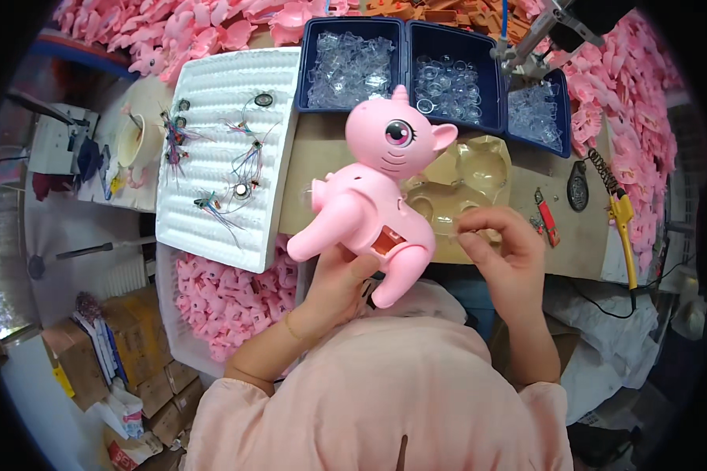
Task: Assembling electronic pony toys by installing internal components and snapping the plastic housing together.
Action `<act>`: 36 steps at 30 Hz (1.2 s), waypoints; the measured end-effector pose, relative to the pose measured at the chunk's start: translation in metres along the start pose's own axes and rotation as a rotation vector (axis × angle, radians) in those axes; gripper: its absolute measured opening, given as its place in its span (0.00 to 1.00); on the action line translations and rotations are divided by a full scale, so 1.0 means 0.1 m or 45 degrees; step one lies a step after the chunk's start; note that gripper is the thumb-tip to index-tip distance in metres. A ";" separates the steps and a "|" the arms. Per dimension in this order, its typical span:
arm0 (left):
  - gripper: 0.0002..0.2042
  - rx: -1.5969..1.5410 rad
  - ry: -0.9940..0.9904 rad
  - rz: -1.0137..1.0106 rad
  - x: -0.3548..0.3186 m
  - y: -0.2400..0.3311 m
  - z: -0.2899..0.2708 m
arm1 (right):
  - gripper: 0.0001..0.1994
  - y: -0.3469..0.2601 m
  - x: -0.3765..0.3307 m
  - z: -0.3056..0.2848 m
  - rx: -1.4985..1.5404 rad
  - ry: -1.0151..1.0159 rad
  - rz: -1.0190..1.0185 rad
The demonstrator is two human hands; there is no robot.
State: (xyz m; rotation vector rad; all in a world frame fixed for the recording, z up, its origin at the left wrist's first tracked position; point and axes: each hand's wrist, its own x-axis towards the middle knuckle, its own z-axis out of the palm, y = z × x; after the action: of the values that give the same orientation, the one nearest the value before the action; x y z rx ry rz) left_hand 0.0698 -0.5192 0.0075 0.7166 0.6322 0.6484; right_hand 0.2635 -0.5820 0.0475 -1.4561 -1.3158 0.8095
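My left hand (339,276) grips a pink plastic unicorn toy (373,184) from below, holding it above the workbench with its head up and one big eye facing me. An open orange slot shows on the toy's belly. My right hand (504,250) hovers just right of the toy, its fingertips pinched on a small clear plastic part (465,228) that is hard to make out. Behind both hands sits a tan moulded jig (471,177) with round hollows.
Blue bins (407,35) of clear plastic parts stand at the back. A white ribbed tray (228,149) with wired components lies left. Pink toy shells fill a crate (220,302) below it and heaps around. A yellow soldering iron (622,228) and red cutters (546,216) rest right.
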 end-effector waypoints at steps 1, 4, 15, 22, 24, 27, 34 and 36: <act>0.35 0.093 -0.005 0.053 -0.03 0.01 -0.02 | 0.10 -0.02 -0.01 0.01 -0.008 -0.010 0.004; 0.28 -0.028 0.087 0.084 0.00 -0.01 0.04 | 0.09 -0.14 -0.03 0.07 -0.013 0.073 0.171; 0.24 -0.074 0.105 0.114 0.11 -0.10 0.16 | 0.09 0.04 0.07 0.58 0.306 0.317 0.127; 0.26 -0.069 0.077 0.004 0.08 -0.19 0.07 | 0.18 0.15 -0.03 0.54 0.256 0.249 0.066; 0.27 0.016 0.064 -0.003 0.07 -0.20 0.00 | 0.24 0.14 0.00 0.49 0.298 0.284 0.173; 0.35 0.326 -0.060 0.182 0.04 -0.19 -0.14 | 0.37 0.01 0.09 0.31 0.791 -0.285 0.628; 0.30 0.714 -0.247 0.155 0.10 0.25 0.13 | 0.30 -0.14 -0.02 0.34 0.842 -0.166 0.624; 0.27 1.057 -0.340 0.155 0.08 0.16 -0.04 | 0.27 -0.08 -0.07 0.29 0.869 -0.079 0.590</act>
State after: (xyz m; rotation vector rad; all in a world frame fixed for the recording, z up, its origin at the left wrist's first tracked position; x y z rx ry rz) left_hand 0.0670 -0.5030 0.0147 1.5957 0.6046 0.3706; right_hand 0.2329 -0.5830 0.0452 -1.1780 -0.6258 1.4465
